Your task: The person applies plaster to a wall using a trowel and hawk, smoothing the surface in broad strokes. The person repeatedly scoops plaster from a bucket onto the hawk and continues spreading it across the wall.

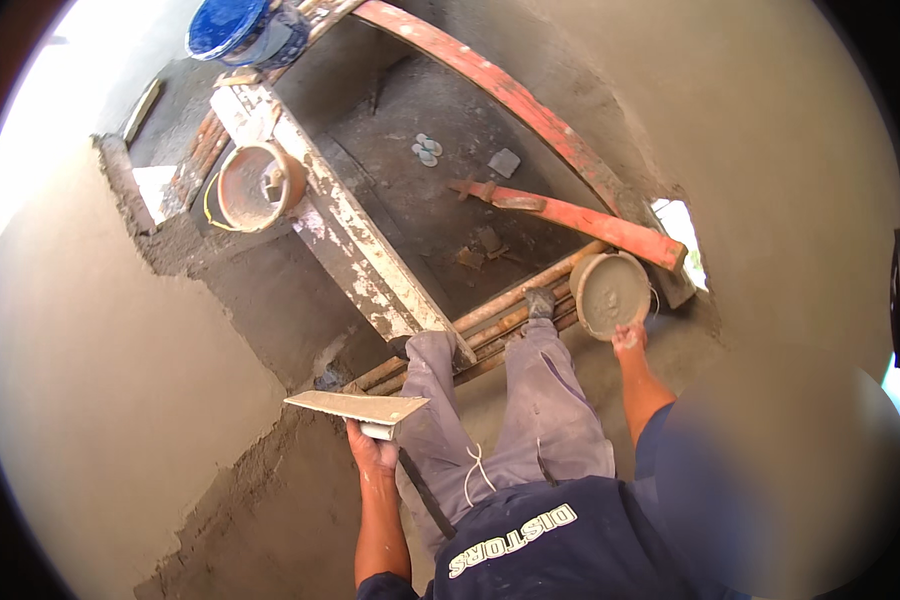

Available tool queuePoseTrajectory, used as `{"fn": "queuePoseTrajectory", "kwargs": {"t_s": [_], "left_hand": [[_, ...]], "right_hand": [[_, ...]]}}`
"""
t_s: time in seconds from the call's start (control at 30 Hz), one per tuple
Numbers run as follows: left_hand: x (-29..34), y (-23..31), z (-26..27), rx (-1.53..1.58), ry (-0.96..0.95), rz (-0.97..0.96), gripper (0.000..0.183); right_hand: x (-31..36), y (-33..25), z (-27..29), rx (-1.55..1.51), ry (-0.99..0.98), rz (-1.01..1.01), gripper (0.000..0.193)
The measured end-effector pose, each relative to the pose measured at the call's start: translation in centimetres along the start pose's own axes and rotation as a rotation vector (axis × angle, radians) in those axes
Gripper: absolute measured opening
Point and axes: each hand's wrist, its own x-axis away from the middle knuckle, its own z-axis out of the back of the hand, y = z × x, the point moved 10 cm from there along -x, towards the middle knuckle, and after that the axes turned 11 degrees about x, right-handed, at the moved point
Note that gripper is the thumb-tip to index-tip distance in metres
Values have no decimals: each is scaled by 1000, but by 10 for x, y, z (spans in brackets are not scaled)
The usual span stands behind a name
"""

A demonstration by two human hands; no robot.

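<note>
Plastering float [355, 406]: flat, pale, mortar-smeared blade, held level by its handle in the left hand [372, 450].
Mortar pan [610, 294]: round, grey-coated, tilted, gripped at its lower rim by the right hand [628, 338].

Seen from above, the person's left hand [372, 450] is raised at the end of a bare forearm that comes up from the lower edge, its grip closed tight with the knuckles turned outward. The right arm stretches further forward and up, elbow nearly straight, the short dark-blue sleeve ending above the elbow. The right hand [628, 338] is extended at full reach, fingers curled up and over in a closed grip. Both legs, in pale grey trousers, stand apart between the two arms, feet planted ahead.
</note>
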Motion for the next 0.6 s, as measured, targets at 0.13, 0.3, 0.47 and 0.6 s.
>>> {"fn": "queuePoseTrajectory", "kwargs": {"t_s": [0.13, 0.3, 0.47, 0.6], "left_hand": [[6, 1, -8, 6, 53, -17, 30], [-5, 11, -11, 6, 29, -8, 29], [6, 17, -32, -3, 27, -18, 34], [9, 25, -32, 25, -32, -27, 37]], "right_hand": [[-2, 2, 23, -28, -39, -13, 48], [5, 1, 29, -37, -49, -11, 53], [13, -11, 24, 13, -75, 12, 55], [38, -29, 17, 55, -45, 25, 30]]}}
